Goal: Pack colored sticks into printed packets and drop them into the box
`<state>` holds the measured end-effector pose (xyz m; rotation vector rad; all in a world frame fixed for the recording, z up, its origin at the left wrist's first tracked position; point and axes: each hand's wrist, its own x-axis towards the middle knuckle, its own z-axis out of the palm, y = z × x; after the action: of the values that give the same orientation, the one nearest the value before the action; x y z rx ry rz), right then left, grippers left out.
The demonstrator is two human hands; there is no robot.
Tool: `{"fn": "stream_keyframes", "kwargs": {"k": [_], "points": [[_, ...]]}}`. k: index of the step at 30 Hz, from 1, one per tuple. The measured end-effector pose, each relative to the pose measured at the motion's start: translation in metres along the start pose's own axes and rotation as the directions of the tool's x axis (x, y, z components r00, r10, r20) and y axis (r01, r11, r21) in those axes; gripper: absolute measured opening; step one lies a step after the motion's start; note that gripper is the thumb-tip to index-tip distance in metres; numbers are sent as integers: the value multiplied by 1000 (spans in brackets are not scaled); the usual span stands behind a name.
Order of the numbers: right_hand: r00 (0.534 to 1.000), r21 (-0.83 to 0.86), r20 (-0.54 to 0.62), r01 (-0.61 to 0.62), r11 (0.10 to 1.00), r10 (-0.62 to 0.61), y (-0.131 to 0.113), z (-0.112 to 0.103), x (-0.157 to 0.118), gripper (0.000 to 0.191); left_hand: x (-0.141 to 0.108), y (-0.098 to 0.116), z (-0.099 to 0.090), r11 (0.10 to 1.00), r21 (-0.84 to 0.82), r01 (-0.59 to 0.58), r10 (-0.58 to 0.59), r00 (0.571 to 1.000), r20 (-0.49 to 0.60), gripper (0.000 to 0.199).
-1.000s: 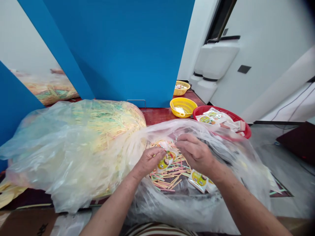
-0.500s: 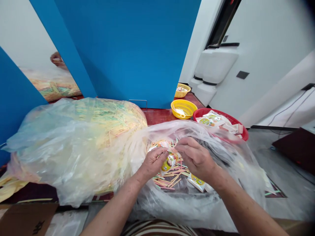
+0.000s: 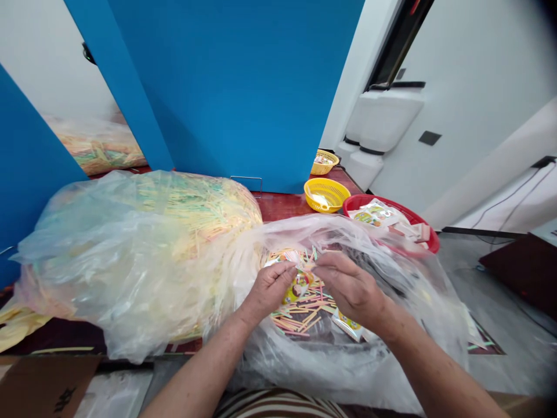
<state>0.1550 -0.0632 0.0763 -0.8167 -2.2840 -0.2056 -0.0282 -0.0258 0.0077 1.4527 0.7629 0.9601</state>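
My left hand (image 3: 270,287) pinches the edge of a small printed packet (image 3: 297,288) with yellow, red and white on it. Close beside it, my right hand (image 3: 348,283) is closed at the packet's upper right, fingertips together; what they hold is too small to make out. Both hands are over an open clear plastic bag (image 3: 296,354), where short coloured sticks (image 3: 300,318) lie scattered. Another printed packet (image 3: 347,324) rests on the bag below my right hand.
A large clear bag full of pastel sticks (image 3: 191,203) lies on the left. Behind stand a blue panel (image 3: 243,87), a yellow basket (image 3: 327,194) and a red basket (image 3: 430,238) holding packets. Cardboard (image 3: 47,383) is at the lower left.
My right hand has shifted slightly down, and the packet has tilted a little between the hands. A person's hand seen at the upper left is now out of sight. The view has shifted slightly.
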Motion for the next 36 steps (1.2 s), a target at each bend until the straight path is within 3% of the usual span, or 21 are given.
{"fn": "stream_keyframes", "kwargs": {"k": [3, 6, 9, 11, 15, 17, 19, 22, 25, 28, 30, 32, 34, 36], "points": [[999, 44, 45, 2, 999, -4, 0, 1, 1, 30, 0, -1, -1, 992, 110, -54, 54, 999, -3, 33], [991, 159, 74, -118, 980, 107, 3, 2, 6, 23, -1, 0, -1, 980, 161, -114, 111, 993, 26, 31], [962, 231, 145, -259, 938, 230, 3, 4, 11, 20, -1, 2, 4, 999, 4, -38, 38, 996, 84, 30], [952, 239, 173, -289, 927, 253, -1, 7, 11, 22, 0, 3, 8, 990, -139, 11, 5, 994, 113, 29], [960, 74, 161, -244, 967, 230, -14, 10, -1, 43, 2, 0, 9, 959, -283, 33, -35, 999, -1, 27], [955, -69, 114, -266, 961, 273, -21, 10, -8, 54, 1, -2, 9, 976, -220, 6, -24, 996, -82, 25], [936, -176, 73, -328, 928, 344, -28, 12, -15, 58, -1, -4, 13, 993, -96, -69, 58, 991, -121, 21], [895, -247, 125, -391, 887, 429, -35, 22, -34, 52, -7, -5, 24, 984, 65, -167, 170, 985, -34, 17], [858, -286, 100, -459, 841, 503, -27, 20, -76, 46, -6, -7, 20, 950, 254, -182, 171, 983, 67, 19], [787, -395, 78, -540, 744, 612, -7, -5, -123, 40, 7, -10, -7, 792, 593, -143, 132, 989, 63, 24], [697, -590, 66, -550, 592, 714, 4, -19, -133, 36, 21, -14, -25, 560, 814, -155, 37, 986, 163, 24], [669, -660, 83, -518, 544, 738, 6, -19, -117, 36, 36, -18, -35, 323, 927, -191, -95, 968, 233, 32], [699, -542, 268, -459, 704, 663, 0, 0, -82, 30, 50, -22, -37, 183, 962, -203, -197, 951, 238, 41], [675, -337, 553, -354, 872, 488, -8, 30, -43, 22, 60, -25, -36, 135, 973, -188, -252, 943, 217, 42]]}}
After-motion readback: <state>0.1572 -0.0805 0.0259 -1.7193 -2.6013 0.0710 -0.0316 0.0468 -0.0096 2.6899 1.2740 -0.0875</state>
